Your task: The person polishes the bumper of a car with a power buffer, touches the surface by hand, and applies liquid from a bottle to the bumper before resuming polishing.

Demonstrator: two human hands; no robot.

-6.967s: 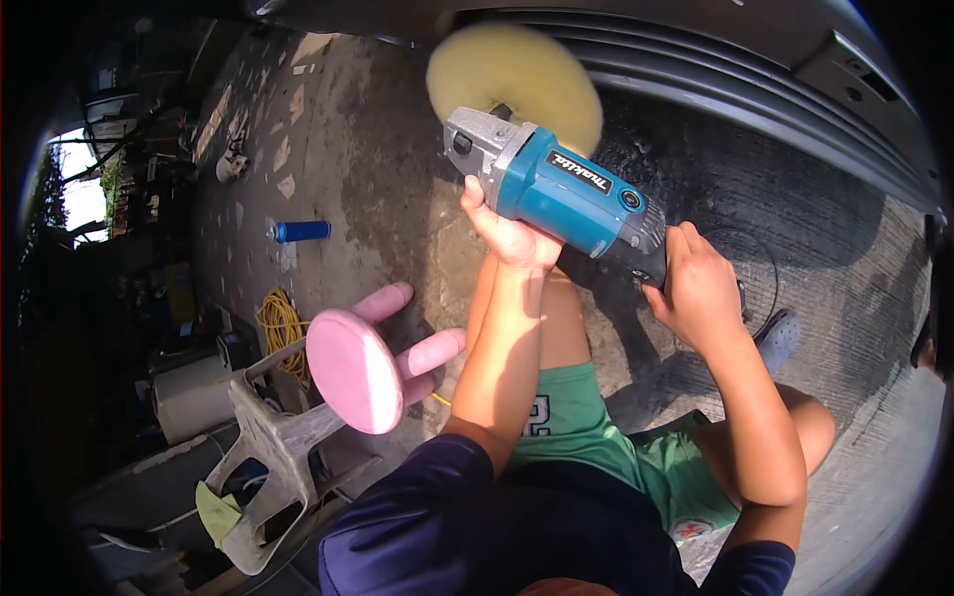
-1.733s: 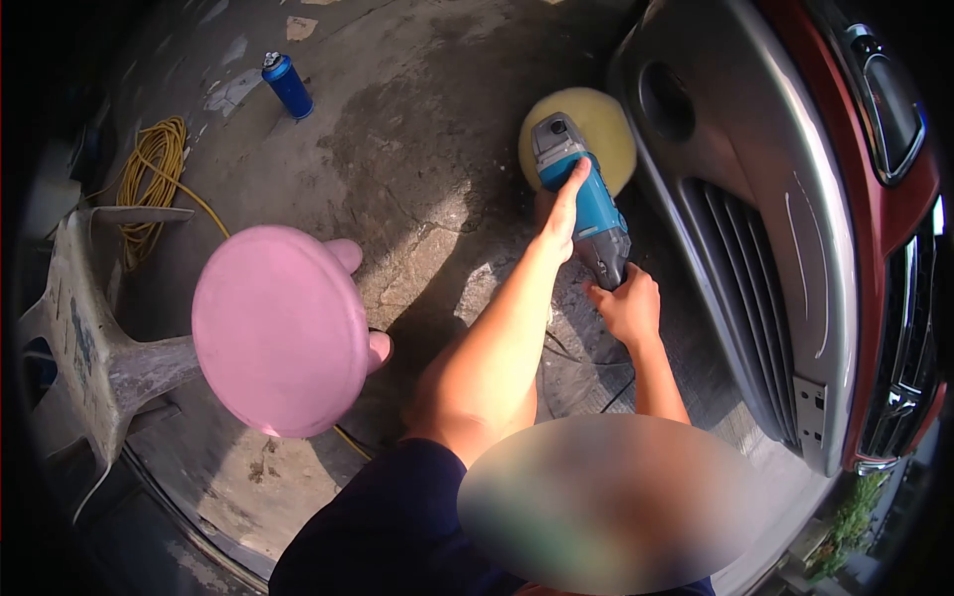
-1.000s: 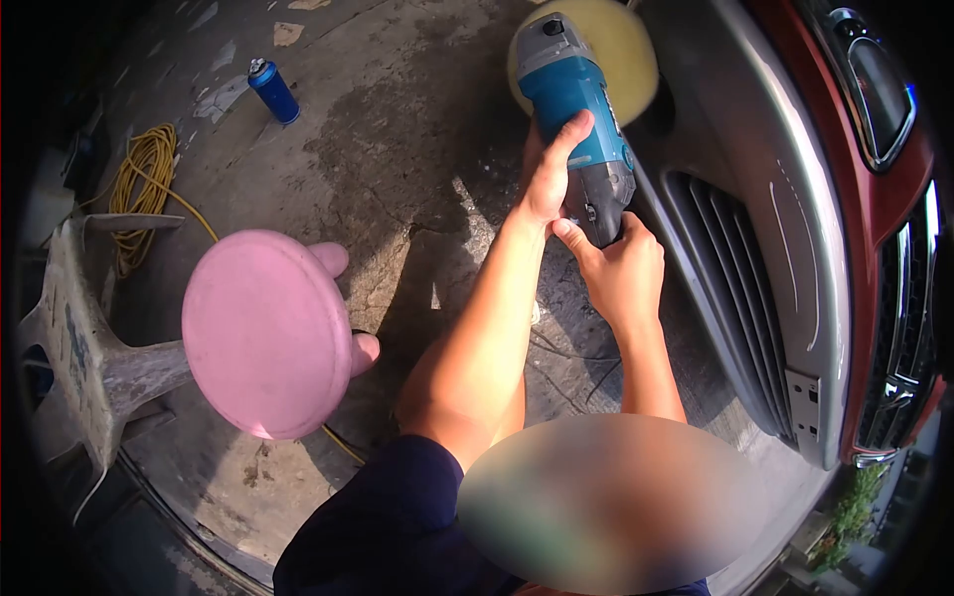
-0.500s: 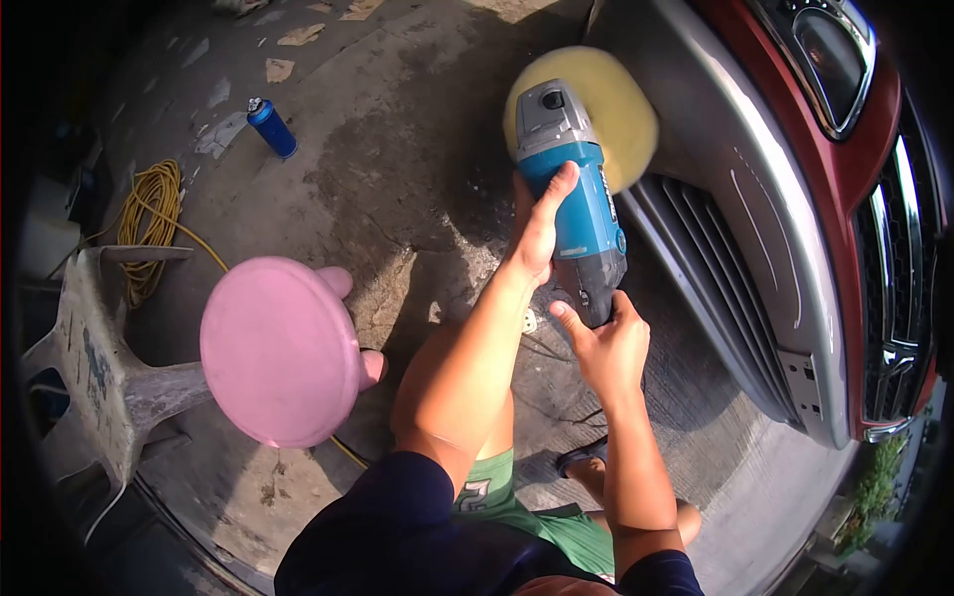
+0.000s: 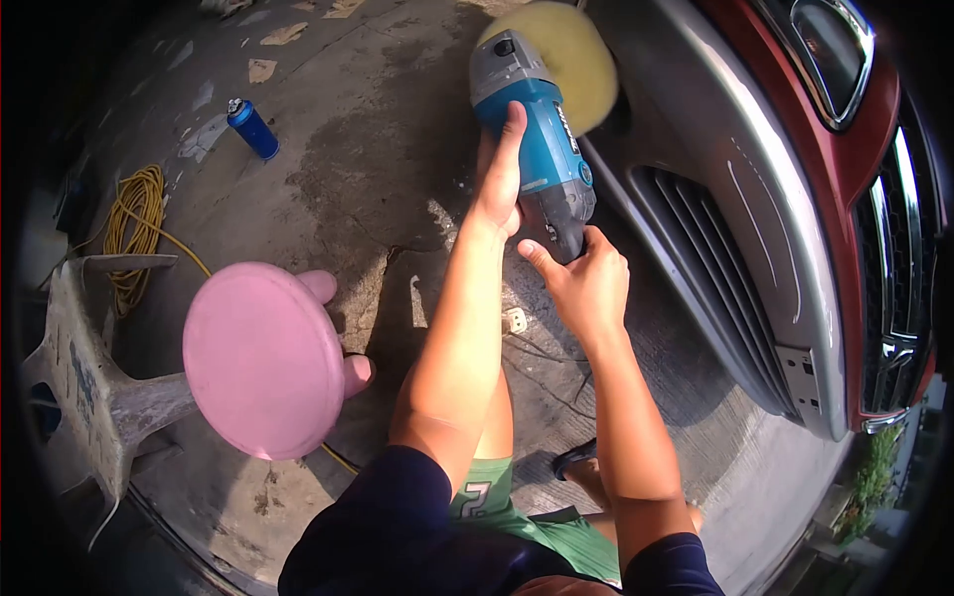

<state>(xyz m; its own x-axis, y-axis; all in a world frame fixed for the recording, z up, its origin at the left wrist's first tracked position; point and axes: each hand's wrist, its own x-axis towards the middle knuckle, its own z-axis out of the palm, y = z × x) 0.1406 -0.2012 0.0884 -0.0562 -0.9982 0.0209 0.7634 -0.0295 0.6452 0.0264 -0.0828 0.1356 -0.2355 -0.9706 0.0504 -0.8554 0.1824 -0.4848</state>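
Both of my hands grip a teal and grey power polisher, its metal head pointing away from me. My left hand wraps the teal body from the left side, thumb lying on top. Around the dark rear handle, my right hand is closed. A round yellow polishing pad is fitted under the head, its right edge against the lower side of the car's grey bumper. Part of the pad is hidden behind the tool.
A pink stool stands at my left beside a worn plastic chair. Behind them lies a coiled yellow cord. A blue spray can stands on the concrete. A white socket with cables lies near my leg.
The polisher and both hands have moved up and to the left in view, away from me along the bumper. My grip stays the same.
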